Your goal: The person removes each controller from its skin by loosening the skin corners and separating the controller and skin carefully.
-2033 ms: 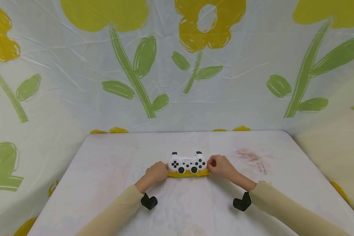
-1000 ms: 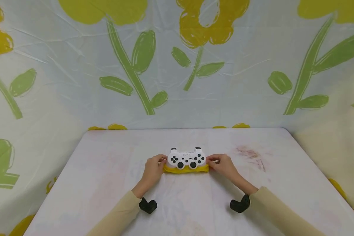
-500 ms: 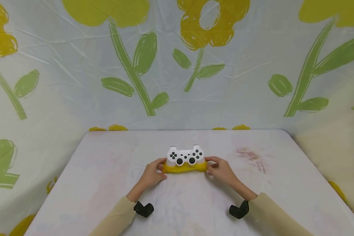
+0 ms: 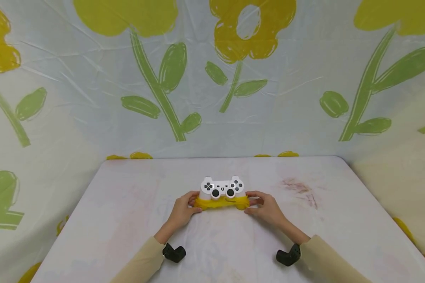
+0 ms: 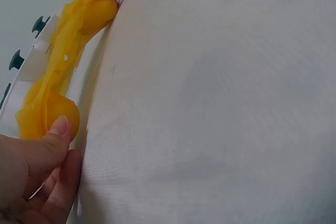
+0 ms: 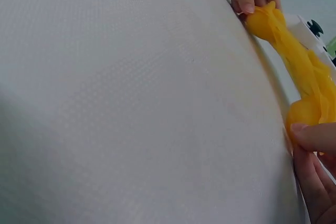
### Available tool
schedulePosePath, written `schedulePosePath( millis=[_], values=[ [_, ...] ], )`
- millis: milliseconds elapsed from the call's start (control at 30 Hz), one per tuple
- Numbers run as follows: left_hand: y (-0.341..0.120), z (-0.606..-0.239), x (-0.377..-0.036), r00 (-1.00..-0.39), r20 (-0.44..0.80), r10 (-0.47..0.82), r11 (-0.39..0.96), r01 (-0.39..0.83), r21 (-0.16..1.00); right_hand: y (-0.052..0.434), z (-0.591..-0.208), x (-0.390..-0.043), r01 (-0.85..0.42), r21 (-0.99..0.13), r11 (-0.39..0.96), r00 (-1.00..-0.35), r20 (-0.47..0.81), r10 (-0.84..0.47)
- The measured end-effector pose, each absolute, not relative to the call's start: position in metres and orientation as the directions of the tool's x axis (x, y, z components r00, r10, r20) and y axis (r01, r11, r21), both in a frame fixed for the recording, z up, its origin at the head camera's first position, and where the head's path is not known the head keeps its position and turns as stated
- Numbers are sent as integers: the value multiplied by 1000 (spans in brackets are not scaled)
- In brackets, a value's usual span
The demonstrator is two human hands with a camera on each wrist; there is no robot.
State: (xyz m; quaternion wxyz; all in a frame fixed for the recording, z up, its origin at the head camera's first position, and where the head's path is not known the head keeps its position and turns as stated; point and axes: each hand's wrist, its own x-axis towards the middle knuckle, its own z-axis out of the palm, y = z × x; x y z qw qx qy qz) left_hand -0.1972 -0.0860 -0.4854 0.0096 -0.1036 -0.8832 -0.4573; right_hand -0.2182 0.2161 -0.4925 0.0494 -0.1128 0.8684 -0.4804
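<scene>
A white game controller (image 4: 222, 184) with black sticks and buttons stands mid-table, facing me. Over its two lower grips is stretched a yellow silicone cover (image 4: 221, 203), thin and wrinkled between the rounded ends. My left hand (image 4: 180, 210) holds the left grip through the cover; in the left wrist view its thumb (image 5: 60, 129) presses the rounded yellow end, fingers beneath. My right hand (image 4: 268, 209) holds the other end likewise, its thumb (image 6: 310, 134) on the yellow bulge in the right wrist view. The controller's back is hidden.
A pale cloth with faint stains covers the table (image 4: 134, 184); a reddish smear (image 4: 299, 186) marks it at right. Flower-print fabric (image 4: 287, 118) rises behind and along both sides. A black wrist camera (image 4: 174, 253) sits at each cuff.
The yellow cover, earlier lying below and behind the controller, now wraps round its grips. Both hands have shifted lower, their thumbs now at the covered ends.
</scene>
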Motion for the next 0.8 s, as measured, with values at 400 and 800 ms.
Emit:
schedulePosePath(
  millis=[400, 800],
  values=[
    [-90, -490, -200, -969, 59, 240, 521, 180, 834, 209, -490, -214, -43, -869, 493, -989, -34, -145],
    [-97, -484, -205, -954, 5, 299, 473, 152, 868, 214, -495, -217, -138, -899, 415, -971, 40, -235]
  ],
)
